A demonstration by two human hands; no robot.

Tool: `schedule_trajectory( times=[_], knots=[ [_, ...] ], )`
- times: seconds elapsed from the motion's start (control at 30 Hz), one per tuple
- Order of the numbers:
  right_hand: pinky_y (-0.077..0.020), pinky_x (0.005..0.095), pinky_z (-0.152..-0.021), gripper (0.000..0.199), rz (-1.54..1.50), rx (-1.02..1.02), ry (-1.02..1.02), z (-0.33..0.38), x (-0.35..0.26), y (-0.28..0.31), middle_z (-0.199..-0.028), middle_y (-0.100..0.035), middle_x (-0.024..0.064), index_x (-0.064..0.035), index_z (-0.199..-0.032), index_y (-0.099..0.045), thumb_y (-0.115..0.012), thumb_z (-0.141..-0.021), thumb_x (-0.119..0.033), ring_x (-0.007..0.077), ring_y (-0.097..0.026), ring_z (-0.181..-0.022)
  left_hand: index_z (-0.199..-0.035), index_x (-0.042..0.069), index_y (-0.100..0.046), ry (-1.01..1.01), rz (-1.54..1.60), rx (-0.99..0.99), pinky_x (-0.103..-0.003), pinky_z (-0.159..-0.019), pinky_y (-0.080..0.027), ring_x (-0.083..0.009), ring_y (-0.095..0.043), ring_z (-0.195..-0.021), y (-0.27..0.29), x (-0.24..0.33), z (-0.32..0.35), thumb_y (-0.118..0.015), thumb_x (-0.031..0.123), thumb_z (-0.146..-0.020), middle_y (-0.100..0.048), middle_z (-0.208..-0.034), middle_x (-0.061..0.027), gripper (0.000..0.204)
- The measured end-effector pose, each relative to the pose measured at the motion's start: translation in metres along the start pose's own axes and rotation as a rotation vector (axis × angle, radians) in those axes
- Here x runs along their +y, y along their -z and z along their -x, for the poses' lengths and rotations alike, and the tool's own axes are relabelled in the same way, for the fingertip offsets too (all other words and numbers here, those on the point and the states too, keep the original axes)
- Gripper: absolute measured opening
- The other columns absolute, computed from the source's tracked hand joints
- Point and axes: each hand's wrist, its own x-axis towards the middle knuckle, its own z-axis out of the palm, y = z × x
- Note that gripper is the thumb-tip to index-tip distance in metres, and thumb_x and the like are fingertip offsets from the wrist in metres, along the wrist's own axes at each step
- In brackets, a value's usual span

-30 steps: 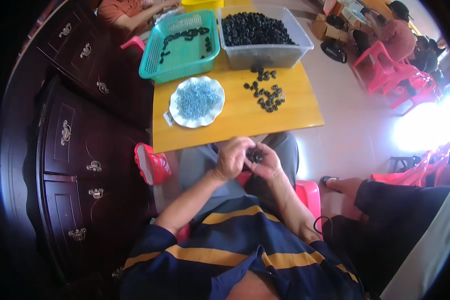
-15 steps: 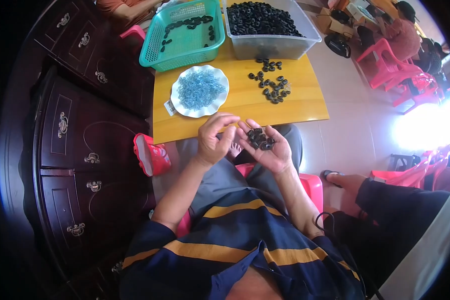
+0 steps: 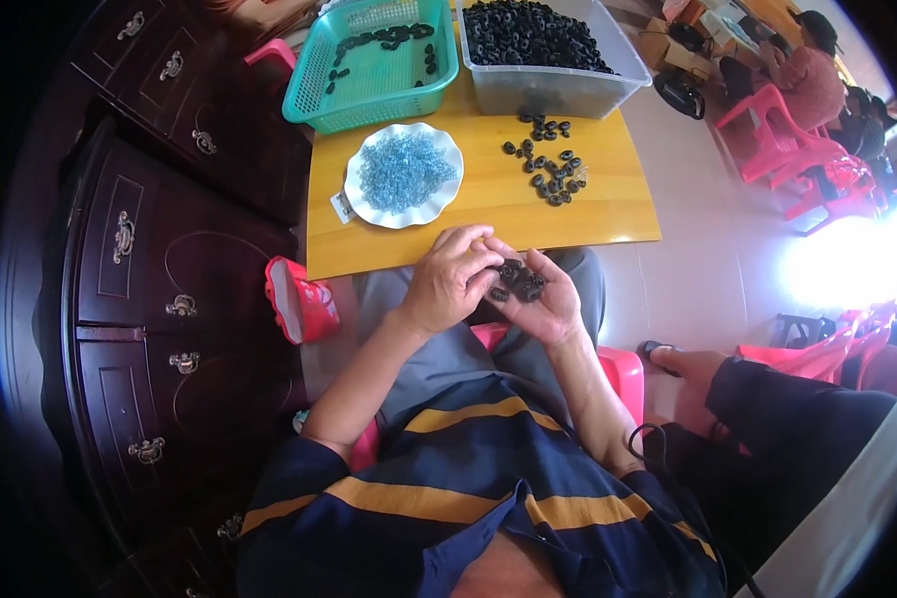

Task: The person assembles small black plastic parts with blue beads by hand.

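Currently, black rings (image 3: 528,285) lie on the upturned right hand (image 3: 548,307), fingers loosely spread, off the near edge of the bench (image 3: 608,217); the left hand (image 3: 443,287) bends its fingers beside them (I cannot tell whether pinching). Palm tilt could spill them.

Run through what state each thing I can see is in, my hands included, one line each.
Left hand: fingers bent, at the black pieces
Right hand: palm up, open, holding those pieces
Loose black pieces: scattered on the table
White plate: heaped with pale blue pieces
Green basket: lidless, sparsely filled
Clear bin: lidless, heaped black
Cabinet drawers: appear shut
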Motion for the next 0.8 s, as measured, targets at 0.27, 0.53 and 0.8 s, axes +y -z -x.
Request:
schedule_trajectory(
  times=[0.27, 0.53, 0.8],
  knots=[
    [-0.0314, 0.0520, -0.116, 0.055, -0.057, 0.034, 0.016, -0.003, 0.000, -0.006, -0.147, -0.046, 0.0220, 0.0032, -0.147, -0.038, -0.029, -0.106, -0.032, 0.0375, -0.045, -0.135, -0.094, 0.001, -0.063, 0.043, 0.164, 0.127, -0.039, -0.088, -0.053, -0.0289, -0.067, -0.099, 0.000, 0.000, -0.008, -0.069, 0.000, -0.083, -0.069, -0.104, -0.0133, 0.013],
    [-0.0366, 0.0517, -0.114, 0.048, -0.118, 0.258, 0.198, -0.013, -0.009, -0.011, -0.140, -0.053, 0.0222, 0.0056, -0.135, -0.050, -0.032, -0.105, -0.027, 0.0381, -0.047, -0.133, -0.094, 0.000, -0.062, 0.322, 0.440, 0.289, -0.027, -0.067, -0.055, -0.0133, -0.069, -0.074, 0.004, -0.025, 0.001, -0.066, 0.005, -0.093, -0.070, -0.083, -0.0064, 0.007],
    [-0.0461, 0.0510, -0.092, 0.029, -0.015, 0.200, 0.446, -0.122, -0.114, -0.143, -0.097, -0.052, 0.0140, -0.0024, -0.107, -0.047, -0.035, -0.106, -0.028, 0.0287, -0.048, -0.093, -0.094, 0.000, -0.064, 0.327, 0.406, 0.262, -0.026, -0.064, -0.054, -0.0123, -0.068, -0.070, 0.004, -0.021, 0.000, -0.067, 0.005, -0.092, -0.069, -0.079, -0.0063, 0.006]
  ],
)
